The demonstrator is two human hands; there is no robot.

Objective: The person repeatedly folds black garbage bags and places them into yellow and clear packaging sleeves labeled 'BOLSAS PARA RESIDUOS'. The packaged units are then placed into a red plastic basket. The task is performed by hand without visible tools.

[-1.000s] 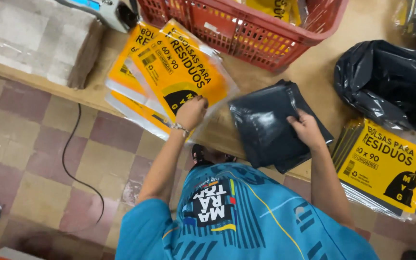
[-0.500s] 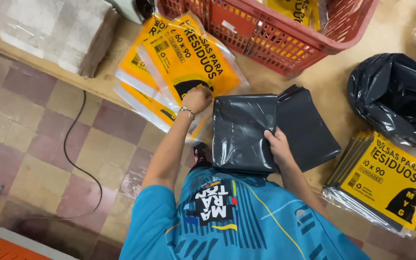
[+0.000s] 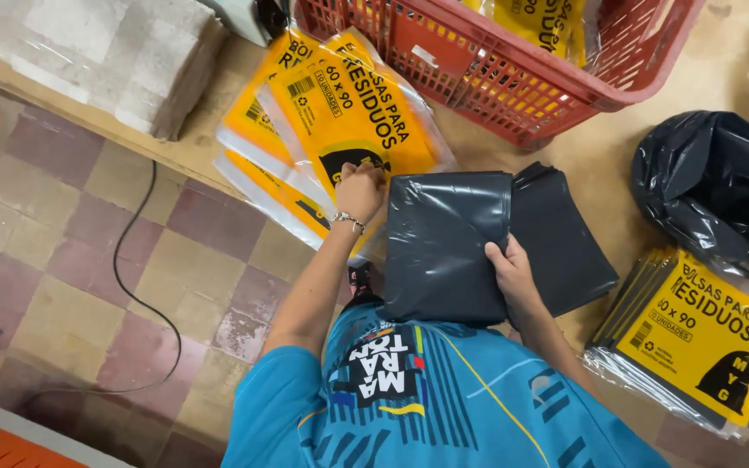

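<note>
Your right hand [image 3: 513,276] pinches a folded black bag stack [image 3: 444,247] at frame centre on the table [image 3: 604,143]. Your left hand [image 3: 360,189], fingers curled, grips a yellow bag packet [image 3: 353,113] just left, below the red basket [image 3: 513,74].

A small packing workshop or shop back room. A bare wooden workbench [image 3: 617,139] holds fanned stacks of clear packets with yellow labels [image 3: 348,121], loose dark grey plastic bags [image 3: 452,243] and a red plastic basket [image 3: 513,78] of more packets. Below it is a worn checkered tile floor [image 3: 71,251] with a trailing black cable [image 3: 132,286].
</note>
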